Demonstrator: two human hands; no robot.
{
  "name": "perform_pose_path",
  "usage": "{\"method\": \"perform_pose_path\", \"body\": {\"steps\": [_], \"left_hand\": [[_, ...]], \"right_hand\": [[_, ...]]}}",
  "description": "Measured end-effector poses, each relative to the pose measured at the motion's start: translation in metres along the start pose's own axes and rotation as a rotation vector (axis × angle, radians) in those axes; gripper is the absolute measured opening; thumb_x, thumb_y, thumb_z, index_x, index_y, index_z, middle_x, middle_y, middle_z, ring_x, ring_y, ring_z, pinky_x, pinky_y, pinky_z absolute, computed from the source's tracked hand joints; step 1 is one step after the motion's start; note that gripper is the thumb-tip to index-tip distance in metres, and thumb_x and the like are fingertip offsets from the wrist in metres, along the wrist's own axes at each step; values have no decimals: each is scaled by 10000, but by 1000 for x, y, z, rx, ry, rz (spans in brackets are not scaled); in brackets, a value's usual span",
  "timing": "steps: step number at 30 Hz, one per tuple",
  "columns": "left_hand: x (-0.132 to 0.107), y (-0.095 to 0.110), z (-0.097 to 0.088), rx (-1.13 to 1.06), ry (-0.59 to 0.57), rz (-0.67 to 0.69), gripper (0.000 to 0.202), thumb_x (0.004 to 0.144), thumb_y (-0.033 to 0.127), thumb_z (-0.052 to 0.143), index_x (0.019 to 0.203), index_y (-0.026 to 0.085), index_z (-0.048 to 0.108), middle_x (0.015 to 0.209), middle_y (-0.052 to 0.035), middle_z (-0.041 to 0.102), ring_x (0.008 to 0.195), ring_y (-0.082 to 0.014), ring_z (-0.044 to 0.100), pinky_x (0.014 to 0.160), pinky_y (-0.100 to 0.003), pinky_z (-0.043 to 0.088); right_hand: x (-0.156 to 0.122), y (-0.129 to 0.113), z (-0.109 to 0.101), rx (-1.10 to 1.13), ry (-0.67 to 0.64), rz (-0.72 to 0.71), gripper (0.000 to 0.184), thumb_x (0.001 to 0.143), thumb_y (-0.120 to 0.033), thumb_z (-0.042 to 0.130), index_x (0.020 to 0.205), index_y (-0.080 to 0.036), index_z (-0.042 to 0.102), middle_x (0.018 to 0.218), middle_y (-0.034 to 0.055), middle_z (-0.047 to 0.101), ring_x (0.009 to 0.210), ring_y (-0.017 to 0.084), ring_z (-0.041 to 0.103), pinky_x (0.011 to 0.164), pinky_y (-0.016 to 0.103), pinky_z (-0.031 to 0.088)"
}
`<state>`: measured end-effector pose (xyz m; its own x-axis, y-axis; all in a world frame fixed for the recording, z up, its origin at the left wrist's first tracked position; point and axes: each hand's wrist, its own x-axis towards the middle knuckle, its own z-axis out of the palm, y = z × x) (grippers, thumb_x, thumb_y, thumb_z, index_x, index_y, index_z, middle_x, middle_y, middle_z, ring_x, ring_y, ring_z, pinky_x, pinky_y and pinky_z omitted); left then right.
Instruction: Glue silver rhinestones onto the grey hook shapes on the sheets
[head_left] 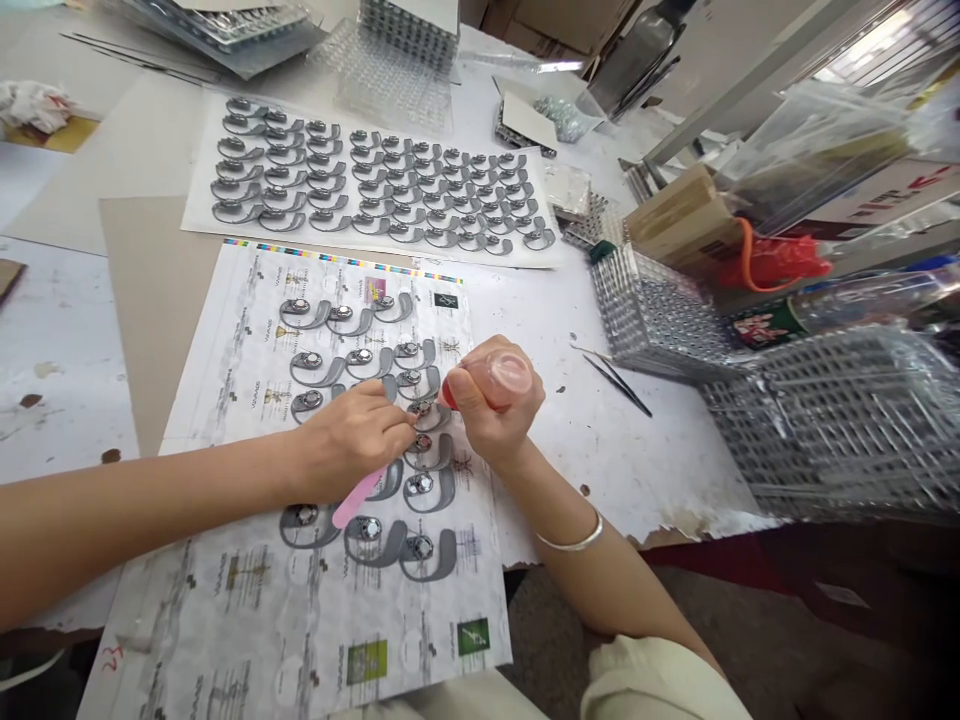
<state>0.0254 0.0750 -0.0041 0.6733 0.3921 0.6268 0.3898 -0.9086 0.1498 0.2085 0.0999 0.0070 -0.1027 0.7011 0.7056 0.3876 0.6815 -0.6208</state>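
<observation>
My right hand [491, 415] is wrapped round a translucent reddish squeeze bottle [508, 378]. The bottle's base faces up and its red tip points down and left toward a grey curved band with a round setting [424, 412]. Closed over the same sheet, my left hand [356, 435] grips a slim tool with a flat pink handle [356, 499]; its working end is hidden by the fingers, close to the bottle tip. Several similar grey bands [431, 552] lie around both hands on a printed paper sheet [300, 640], some with stones visible in their settings.
Beyond the printed sheet, a white sheet [196, 205] carries rows of grey bands. Dark tweezers [616, 385] lie to the right. Stacked metallic pieces [660, 310], a plastic-wrapped stack [847, 420] and a cardboard box [679, 220] line the right side. Bubble wrap [397, 85] lies at the back.
</observation>
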Motion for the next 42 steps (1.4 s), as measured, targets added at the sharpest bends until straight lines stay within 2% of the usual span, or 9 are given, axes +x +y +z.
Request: {"method": "perform_pose_path", "body": {"steps": [12,20,32,37,42], "left_hand": [[0,-6,-2,-116,12,-1,152,915,106,487,783,121,561,731,-68,678,656,-138,630,681,-282,456],[-4,-10,-1,-161,-14,-46,118,903,130,514,796,130,565,802,-73,701,688,-140,640,643,-275,433],[-3,-18,0,-286,-1,-93,108,858,111,522,775,153,577,785,-37,708,601,-117,599,612,-258,406],[-2,-19,-1,-323,14,-98,96,842,93,537,784,160,575,775,-12,708,579,-107,583,612,-257,403],[-2,-22,-2,-341,24,-115,80,827,93,558,802,164,583,777,-4,710,577,-110,570,625,-252,433]], "right_hand": [[2,-6,-2,-23,-43,-86,228,808,-193,612,602,-202,515,569,7,524,555,145,506,521,325,447],[2,-9,-2,38,-48,-102,179,778,-135,632,657,-195,514,601,7,535,566,142,502,516,313,434],[0,-9,3,72,-38,-74,208,803,-161,615,621,-198,521,581,7,546,560,146,526,508,316,451],[0,-10,4,29,-39,-58,230,830,-218,592,611,-202,522,588,13,553,556,147,528,509,329,463],[-2,-9,4,52,-33,-65,207,819,-185,604,623,-197,541,600,13,556,579,152,535,533,332,460]]}}
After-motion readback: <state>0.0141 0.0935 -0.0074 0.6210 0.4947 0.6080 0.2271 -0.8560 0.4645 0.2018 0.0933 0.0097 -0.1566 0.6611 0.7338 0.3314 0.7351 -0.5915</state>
